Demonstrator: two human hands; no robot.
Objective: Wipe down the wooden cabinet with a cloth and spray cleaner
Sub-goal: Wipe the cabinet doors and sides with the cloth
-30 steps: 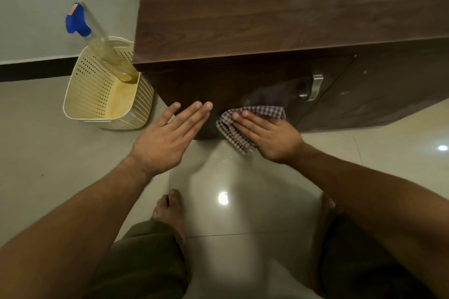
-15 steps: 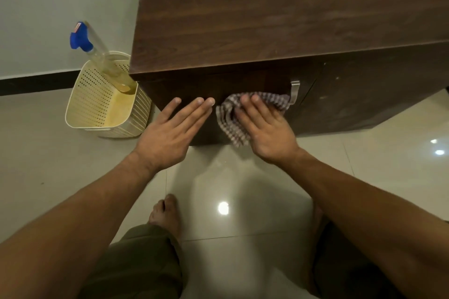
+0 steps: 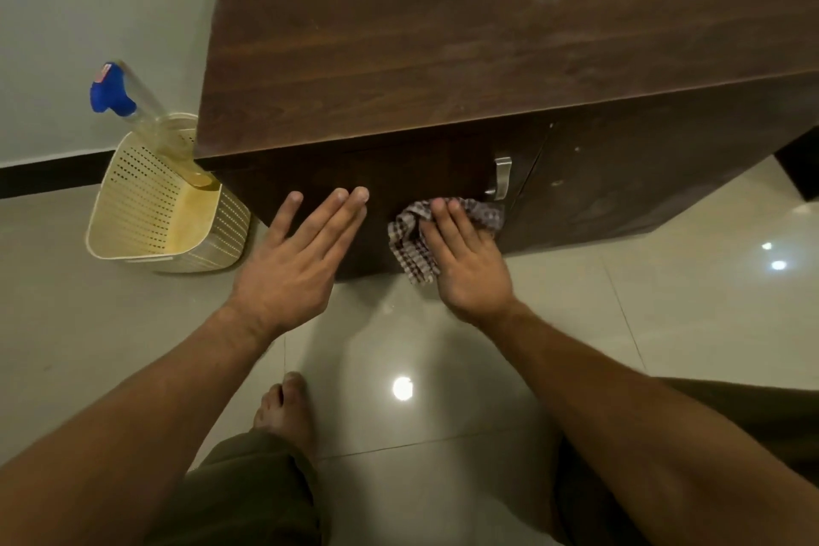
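Observation:
The dark wooden cabinet (image 3: 465,35) fills the upper part of the view, its front door facing me. My right hand (image 3: 465,262) presses a checked cloth (image 3: 410,242) flat against the door, just below the metal handle (image 3: 502,177). My left hand (image 3: 301,262) rests flat on the same door to the left, fingers apart, holding nothing. The spray bottle (image 3: 133,111), clear with a blue trigger head, leans in a cream perforated basket (image 3: 146,213) on the floor left of the cabinet.
Glossy light floor tiles (image 3: 664,301) spread in front of the cabinet. A white wall with a black skirting strip (image 3: 48,177) runs behind the basket. My bare foot (image 3: 286,408) and knees are below the hands.
The cloth under my right hand has slid right and slightly up on the door, closer to the handle. My left hand stayed flat in place. The view rose, showing more cabinet top.

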